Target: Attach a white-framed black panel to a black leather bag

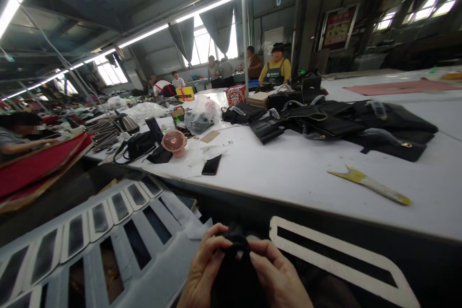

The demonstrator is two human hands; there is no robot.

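A small black piece of material [234, 269] is pinched between both hands at the near edge of the scene, low in the middle of the view. The left hand [202, 269] and the right hand [279, 276] are closed on it from either side, fingertips pressed into its top edge; the piece sits between the palms and is partly hidden by them, so what exactly it is cannot be told.

Just to the left of the hands, a row of grey frames with dark panels [108, 231] is laid out in overlapping order, and to the right a long white-bordered black strip [339, 250] lies near the edge of the long white table [288, 173].

On that table, further off, a yellow-tipped scraper tool [371, 185] is seen at the right, well apart from a black phone [211, 164] lying flat towards the left. Beside the phone stands a small pink fan [174, 142], with a black handbag [137, 147] just beyond it. A heap of black bags [342, 122] is spread across the far right of the table — more goods are piled behind it.

At the far end, a person in a yellow shirt [276, 68] is seated, with other workers gathered near the windows.
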